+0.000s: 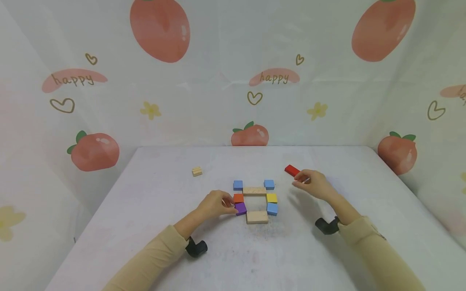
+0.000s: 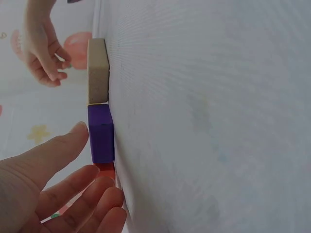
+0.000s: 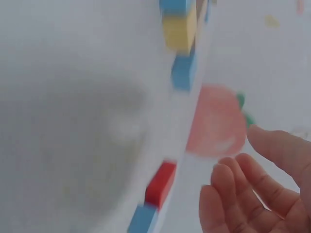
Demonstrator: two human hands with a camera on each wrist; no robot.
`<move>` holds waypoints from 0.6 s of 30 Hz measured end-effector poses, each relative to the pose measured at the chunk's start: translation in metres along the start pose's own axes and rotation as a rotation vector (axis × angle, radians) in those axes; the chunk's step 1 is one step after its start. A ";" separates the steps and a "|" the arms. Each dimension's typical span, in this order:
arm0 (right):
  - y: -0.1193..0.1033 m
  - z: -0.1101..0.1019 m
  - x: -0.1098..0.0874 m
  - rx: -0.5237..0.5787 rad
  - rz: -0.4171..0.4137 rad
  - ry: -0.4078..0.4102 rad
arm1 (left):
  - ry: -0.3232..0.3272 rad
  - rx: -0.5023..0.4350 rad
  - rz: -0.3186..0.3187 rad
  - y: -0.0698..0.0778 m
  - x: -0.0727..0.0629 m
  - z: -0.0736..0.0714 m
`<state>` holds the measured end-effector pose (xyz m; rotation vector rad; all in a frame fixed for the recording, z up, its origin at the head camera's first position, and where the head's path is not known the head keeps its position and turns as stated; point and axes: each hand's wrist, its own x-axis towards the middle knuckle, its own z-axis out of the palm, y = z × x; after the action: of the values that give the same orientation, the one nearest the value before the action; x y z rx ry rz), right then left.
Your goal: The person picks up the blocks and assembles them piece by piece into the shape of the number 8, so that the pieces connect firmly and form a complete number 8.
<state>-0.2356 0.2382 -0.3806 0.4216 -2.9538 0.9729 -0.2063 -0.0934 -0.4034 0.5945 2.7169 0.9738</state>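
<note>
Purple block (image 1: 240, 209): on the table (image 1: 233, 258), turned a little askew to the orange block (image 1: 238, 198) just behind it.
Left hand (image 1: 215, 203): thumb and fingers apart and relaxed at the purple and orange blocks; whether my thumb tip touches the purple one or sits just beside it, I cannot tell.
Right hand (image 1: 314, 184): raised above the table near the red block (image 1: 292, 170), fingers loosely bent, thumb apart from them, holding nothing.
Red block: back right, well apart from the purple one; my right wrist view shows a blurred blue end block (image 3: 143, 219) beside it.
Far row: left blue block (image 1: 238, 185), far wood block (image 1: 254, 191), right blue block (image 1: 269, 184), the wood set slightly nearer me.
Right side: yellow block (image 1: 272, 198), near blue block (image 1: 272, 209) just in front.
Near side: near wood block (image 1: 257, 217), lying flat between the purple and near blue blocks.
Small wood pieces (image 1: 197, 171): back left, close together.
Sleeves (image 1: 153, 258): tan, on both my arms.
</note>
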 end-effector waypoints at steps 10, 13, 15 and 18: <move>0.036 -0.027 0.011 -0.009 0.215 -0.056 | 0.006 0.025 -0.010 0.001 0.000 0.002; 0.042 -0.027 0.015 -0.010 0.269 -0.113 | 0.007 0.030 -0.013 0.001 0.000 0.003; 0.044 -0.026 0.017 -0.008 0.288 -0.137 | 0.008 0.035 -0.014 0.001 0.000 0.003; 0.047 -0.025 0.020 -0.007 0.288 -0.152 | 0.007 0.040 -0.013 0.002 0.000 0.003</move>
<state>-0.2691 0.2840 -0.3861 0.0714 -3.2189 0.9924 -0.2047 -0.0907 -0.4047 0.5810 2.7494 0.9219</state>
